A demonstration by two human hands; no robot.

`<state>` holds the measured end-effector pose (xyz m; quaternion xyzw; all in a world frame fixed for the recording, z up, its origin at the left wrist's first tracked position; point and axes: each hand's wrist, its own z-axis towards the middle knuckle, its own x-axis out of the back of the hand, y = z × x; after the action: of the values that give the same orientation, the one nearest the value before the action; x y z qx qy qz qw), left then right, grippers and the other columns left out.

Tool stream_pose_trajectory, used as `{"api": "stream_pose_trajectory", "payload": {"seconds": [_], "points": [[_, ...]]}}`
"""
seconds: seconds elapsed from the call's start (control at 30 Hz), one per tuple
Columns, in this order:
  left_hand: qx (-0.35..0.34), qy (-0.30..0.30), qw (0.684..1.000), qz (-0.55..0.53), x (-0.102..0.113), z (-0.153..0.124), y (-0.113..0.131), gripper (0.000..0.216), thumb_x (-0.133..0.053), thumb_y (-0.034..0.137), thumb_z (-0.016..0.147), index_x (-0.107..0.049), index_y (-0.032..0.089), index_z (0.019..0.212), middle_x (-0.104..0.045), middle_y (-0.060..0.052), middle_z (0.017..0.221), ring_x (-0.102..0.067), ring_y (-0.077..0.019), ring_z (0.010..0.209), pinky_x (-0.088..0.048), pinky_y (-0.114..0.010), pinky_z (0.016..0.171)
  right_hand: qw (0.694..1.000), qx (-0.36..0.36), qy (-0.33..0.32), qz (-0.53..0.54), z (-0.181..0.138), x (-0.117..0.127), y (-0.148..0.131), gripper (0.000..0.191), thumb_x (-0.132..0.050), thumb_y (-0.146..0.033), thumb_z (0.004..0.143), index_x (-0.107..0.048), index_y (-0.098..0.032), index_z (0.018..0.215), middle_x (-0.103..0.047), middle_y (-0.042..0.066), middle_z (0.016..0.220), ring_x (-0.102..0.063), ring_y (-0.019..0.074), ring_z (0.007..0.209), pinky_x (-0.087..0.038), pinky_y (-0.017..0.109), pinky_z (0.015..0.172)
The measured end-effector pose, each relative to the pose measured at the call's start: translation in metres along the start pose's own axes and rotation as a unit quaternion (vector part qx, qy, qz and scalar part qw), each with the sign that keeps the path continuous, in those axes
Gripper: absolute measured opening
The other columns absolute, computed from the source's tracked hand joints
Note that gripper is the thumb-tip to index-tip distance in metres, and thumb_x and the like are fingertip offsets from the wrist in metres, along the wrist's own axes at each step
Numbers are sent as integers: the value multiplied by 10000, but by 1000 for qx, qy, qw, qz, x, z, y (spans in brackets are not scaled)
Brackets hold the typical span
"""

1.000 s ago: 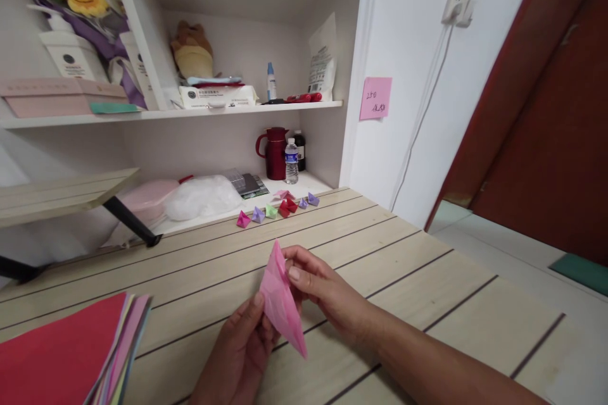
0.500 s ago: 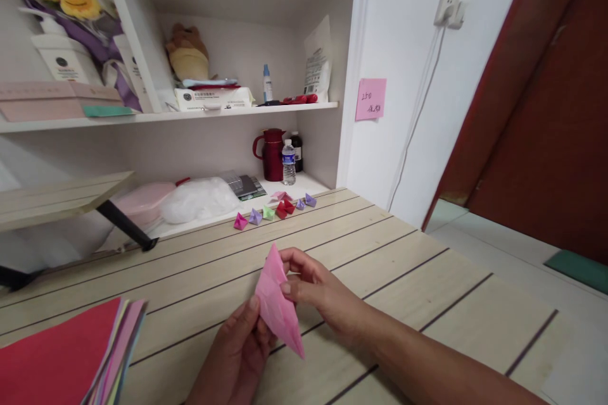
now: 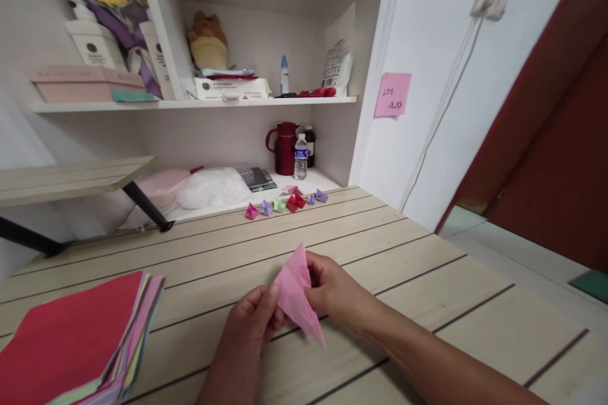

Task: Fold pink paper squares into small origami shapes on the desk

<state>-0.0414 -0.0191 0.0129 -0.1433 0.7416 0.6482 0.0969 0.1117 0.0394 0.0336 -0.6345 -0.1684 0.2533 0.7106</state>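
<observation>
A folded pink sheet of origami paper (image 3: 297, 297), roughly triangular with a point at the top and another at the lower right, is held above the table between both hands. My left hand (image 3: 259, 313) pinches its left edge, thumb on the near face. On the opposite side my right hand (image 3: 330, 285) grips the right edge, its fingertips partly hidden behind and inside the fold. Beyond the hands, several small folded paper pieces stand in a row, among them a magenta one (image 3: 251, 211), a green one (image 3: 279, 204) and a red one (image 3: 296, 202).
A stack of coloured paper (image 3: 80, 329), red on top, lies at the table's left. Behind the wooden table (image 3: 228, 253) are shelves holding a dark red jug (image 3: 285, 149), a water bottle (image 3: 301, 158) and a white plastic bag (image 3: 213, 188). A small raised stand (image 3: 85, 178) is at left.
The view has turned slightly left, so everything appears further right. My right fingers have closed in on the pink paper's right edge, and the paper's fold looks flatter.
</observation>
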Motion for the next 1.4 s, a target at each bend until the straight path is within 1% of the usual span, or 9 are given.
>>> {"api": "stream_pose_trajectory", "payload": {"seconds": [0.2, 0.3, 0.47, 0.7, 0.9, 1.03, 1.13, 1.23, 1.4], "points": [[0, -6, 1000, 20, -1, -1, 0, 408, -666, 548, 788, -581, 174, 651, -543, 21, 615, -460, -101, 602, -409, -235, 618, 1000, -7, -1, -12, -1, -5, 2, 82, -659, -160, 680, -578, -169, 675, -574, -34, 619, -530, 123, 585, -449, 245, 584], [6, 9, 1000, -2, 0, 3, -3, 412, -676, 561, 763, -640, 171, 892, -635, -15, 740, -563, -137, 674, -471, -273, 674, 996, -5, 76, -41, 3, -5, 9, 133, -669, -174, 655, -537, -175, 668, -545, -36, 641, -498, 119, 603, -403, 226, 558], [26, 69, 997, 25, 8, 12, -13, 669, -698, 538, 693, -492, 171, 1213, -647, 1, 713, -629, -158, 648, -521, -317, 684, 988, 16, 105, -113, 5, -2, 17, 85, -586, -192, 686, -515, -193, 733, -522, -41, 689, -471, 120, 625, -383, 228, 570], [33, 63, 987, 146, 10, 1, 1, 492, -639, 429, 732, -532, 183, 1144, -647, 24, 680, -551, -110, 453, -466, -267, 520, 895, -2, 107, -433, -1, -7, 17, 119, -549, -144, 722, -457, -219, 704, -514, -67, 622, -435, 109, 561, -275, 227, 539], [18, 92, 970, 226, 5, -9, 7, 474, -554, 549, 795, -548, 199, 1114, -600, 8, 792, -567, -127, 550, -474, -267, 510, 869, -7, 103, -485, 1, -5, 21, 152, -602, -182, 738, -460, -216, 696, -540, -42, 648, -440, 131, 606, -216, 253, 565], [-71, 129, 932, 330, 4, -6, -6, 628, -645, 567, 726, -521, 213, 1229, -538, -59, 1057, -561, -141, 660, -532, -333, 593, 864, 1, 93, -495, 1, -4, 23, 162, -625, -163, 713, -473, -217, 693, -549, -35, 650, -439, 144, 624, -219, 260, 592], [-141, 120, 880, 437, 7, -2, -16, 479, -615, 333, 782, -532, 238, 1243, -482, -70, 1174, -589, -131, 729, -542, -354, 744, 863, 16, 78, -499, 1, -4, 27, 169, -638, -119, 676, -507, -221, 711, -579, -31, 669, -466, 161, 674, -252, 264, 636], [-161, 102, 838, 511, 9, -2, -20, 401, -487, 119, 801, -579, 254, 1166, -482, -62, 1196, -622, -140, 836, -521, -327, 771, 865, 33, 59, -498, 1, -5, 31, 165, -643, -108, 682, -529, -222, 720, -599, -30, 689, -503, 174, 725, -288, 272, 689], [-172, 93, 796, 572, 8, -14, -14, 356, -459, 78, 820, -636, 262, 1068, -516, -58, 1205, -598, -210, 996, -469, -314, 701, 864, 66, 32, -499, 0, -2, 34, 167, -635, -86, 699, -538, -213, 750, -619, -21, 746, -524, 183, 777, -317, 295, 761]]}}
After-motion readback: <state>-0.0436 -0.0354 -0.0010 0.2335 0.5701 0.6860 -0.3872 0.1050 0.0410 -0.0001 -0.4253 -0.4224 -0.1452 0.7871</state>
